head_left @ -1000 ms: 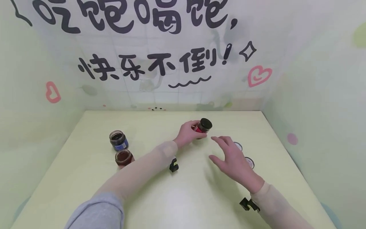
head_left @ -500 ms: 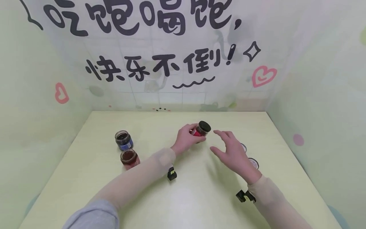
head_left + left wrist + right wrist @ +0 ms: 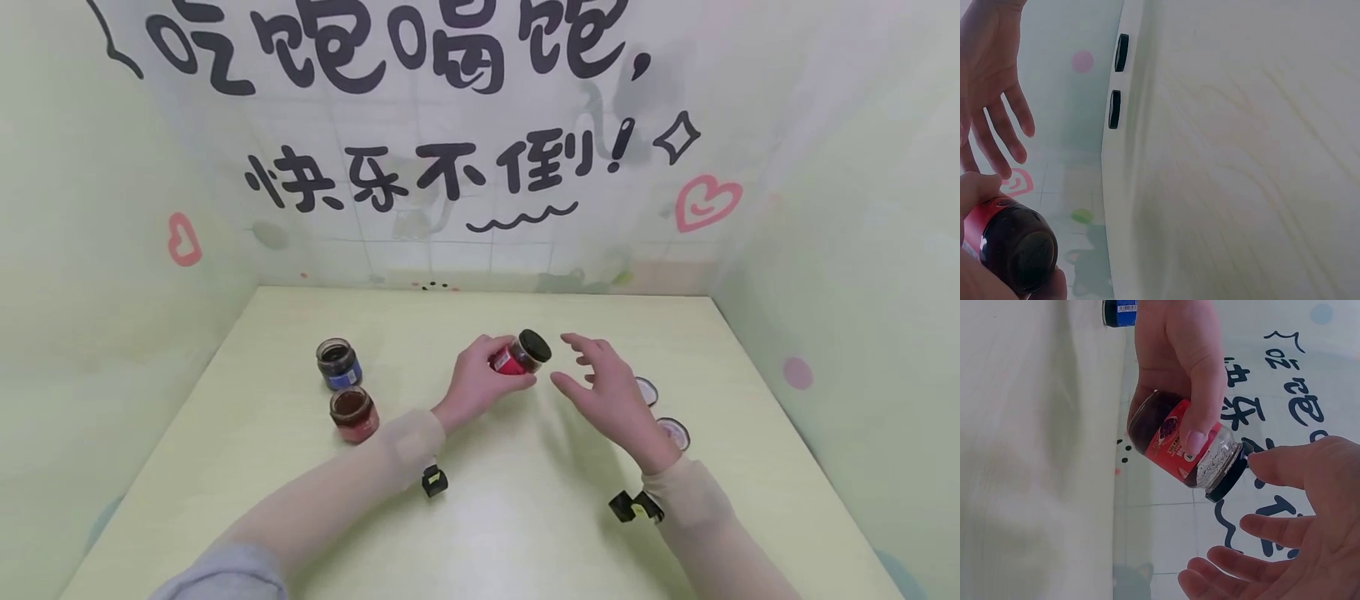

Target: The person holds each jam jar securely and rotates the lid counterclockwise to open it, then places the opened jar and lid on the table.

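My left hand (image 3: 476,383) grips a glass jar (image 3: 512,360) with a red label and a black lid (image 3: 536,344). In the right wrist view the thumb lies along the label, and dark contents show through the glass of the jar (image 3: 1154,422). It is tilted, lid end toward the right hand, and held above the table. Facing that lid is my right hand (image 3: 611,400), fingers spread and holding nothing. A small gap separates it from the lid in the head view. The left wrist view shows the jar's dark base (image 3: 1029,250) between the left fingers.
Two lidless jars stand on the table (image 3: 480,525) at the left: one blue-labelled (image 3: 341,367), one reddish-labelled (image 3: 355,417) in front of it. Two loose lids (image 3: 673,433) lie beyond the right hand, pale insides up. Printed walls (image 3: 480,250) enclose the back and sides.
My left hand has brought the jar back toward me and tipped its lid further to the right. The right hand stays spread near it. The head view has swung slightly left.
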Tool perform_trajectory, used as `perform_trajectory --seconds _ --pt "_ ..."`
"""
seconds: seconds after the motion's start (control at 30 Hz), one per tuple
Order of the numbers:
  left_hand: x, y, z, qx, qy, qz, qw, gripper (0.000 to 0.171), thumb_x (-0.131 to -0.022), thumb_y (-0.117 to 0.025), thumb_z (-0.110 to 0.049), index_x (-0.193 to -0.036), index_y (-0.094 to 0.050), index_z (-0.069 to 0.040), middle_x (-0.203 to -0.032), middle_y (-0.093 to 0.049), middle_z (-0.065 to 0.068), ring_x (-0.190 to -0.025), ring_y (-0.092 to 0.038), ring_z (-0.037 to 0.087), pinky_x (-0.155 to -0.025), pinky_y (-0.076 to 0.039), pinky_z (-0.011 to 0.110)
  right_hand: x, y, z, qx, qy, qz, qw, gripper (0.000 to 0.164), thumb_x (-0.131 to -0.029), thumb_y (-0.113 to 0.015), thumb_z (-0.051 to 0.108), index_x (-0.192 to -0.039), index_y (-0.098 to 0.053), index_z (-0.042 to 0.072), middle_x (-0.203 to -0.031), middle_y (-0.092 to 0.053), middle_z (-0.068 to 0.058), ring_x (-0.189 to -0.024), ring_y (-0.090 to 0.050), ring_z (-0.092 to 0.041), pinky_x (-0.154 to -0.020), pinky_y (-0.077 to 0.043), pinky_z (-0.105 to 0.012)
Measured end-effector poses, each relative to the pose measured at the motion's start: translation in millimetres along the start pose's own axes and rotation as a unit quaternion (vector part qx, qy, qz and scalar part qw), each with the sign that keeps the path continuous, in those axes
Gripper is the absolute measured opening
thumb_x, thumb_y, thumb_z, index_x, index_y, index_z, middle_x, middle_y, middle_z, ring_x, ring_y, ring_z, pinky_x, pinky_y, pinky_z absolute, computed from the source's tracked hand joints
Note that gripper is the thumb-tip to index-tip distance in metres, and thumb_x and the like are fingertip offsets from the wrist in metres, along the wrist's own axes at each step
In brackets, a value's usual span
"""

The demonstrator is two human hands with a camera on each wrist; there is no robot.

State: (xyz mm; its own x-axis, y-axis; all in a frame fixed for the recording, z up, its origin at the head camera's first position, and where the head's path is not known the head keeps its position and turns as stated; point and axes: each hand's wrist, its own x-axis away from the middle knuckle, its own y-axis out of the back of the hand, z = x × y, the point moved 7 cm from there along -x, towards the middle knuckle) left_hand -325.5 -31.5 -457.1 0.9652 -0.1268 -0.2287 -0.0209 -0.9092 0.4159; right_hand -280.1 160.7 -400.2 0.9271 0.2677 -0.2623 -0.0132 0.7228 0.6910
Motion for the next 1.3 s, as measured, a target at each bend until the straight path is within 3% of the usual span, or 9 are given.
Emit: perform_trajectory --seconds 0.33,0.6,0.8,1.1,1.3 --pt "21.7 15.4 -2.7 -0.021 0.016 -0.011 0.9996 0.055 -0.073 -0.091 -0.033 -0.122 -0.069 -0.021 -0.103 -0.058 -0.002 -0.096 -0.058 0.018 -0.077 -0.055 0.033 -2.0 -7.4 3.3 -0.029 0.004 -0.001 1.000 0.057 -0.097 -0.067 0.037 -0.146 -0.050 0.014 -0.137 -0.056 -0.007 -0.117 -0.058 -0.028 -0.092 -0.053 -0.046" --pt "43.4 31.0 -4.3 -0.020 0.006 -0.049 0.9986 0.059 -0.073 -0.091 -0.031 -0.125 -0.066 -0.019 -0.109 -0.061 -0.003 -0.099 -0.060 0.018 -0.077 -0.056 0.035 -6.5 -17.8 8.6 -0.053 0.002 0.012 0.999 0.054 -0.098 -0.066 0.038 -0.144 -0.053 0.015 -0.136 -0.058 -0.004 -0.118 -0.059 -0.027 -0.092 -0.054 -0.044" --pt "55.0 40.8 -7.8 -0.031 -0.010 -0.066 0.9973 0.065 -0.073 -0.092 -0.031 -0.128 -0.062 -0.016 -0.115 -0.063 -0.002 -0.102 -0.061 0.017 -0.079 -0.056 0.034 -11.5 -26.5 15.0 -0.069 0.004 0.027 0.997 0.046 -0.098 -0.065 0.040 -0.140 -0.057 0.020 -0.121 -0.066 -0.002 -0.110 -0.064 -0.021 -0.090 -0.055 -0.041" --pt "69.4 46.7 -12.9 -0.092 -0.047 -0.068 0.9923 0.057 -0.074 -0.090 -0.040 -0.120 -0.067 -0.016 -0.102 -0.060 -0.006 -0.091 -0.059 0.012 -0.073 -0.055 0.031 -13.9 -43.6 23.6 -0.067 -0.018 0.062 0.996 0.047 -0.097 -0.060 0.054 -0.134 -0.062 0.026 -0.105 -0.071 0.002 -0.093 -0.068 -0.020 -0.075 -0.055 -0.040" --pt "79.6 47.0 -19.5 -0.118 -0.083 -0.074 0.9867 0.056 -0.073 -0.091 -0.037 -0.118 -0.068 -0.014 -0.101 -0.059 -0.005 -0.089 -0.059 0.011 -0.071 -0.055 0.028 -12.3 -58.0 28.4 -0.082 -0.054 0.088 0.991 0.046 -0.095 -0.057 0.063 -0.115 -0.070 0.023 -0.082 -0.069 -0.001 -0.069 -0.065 -0.022 -0.061 -0.053 -0.038"
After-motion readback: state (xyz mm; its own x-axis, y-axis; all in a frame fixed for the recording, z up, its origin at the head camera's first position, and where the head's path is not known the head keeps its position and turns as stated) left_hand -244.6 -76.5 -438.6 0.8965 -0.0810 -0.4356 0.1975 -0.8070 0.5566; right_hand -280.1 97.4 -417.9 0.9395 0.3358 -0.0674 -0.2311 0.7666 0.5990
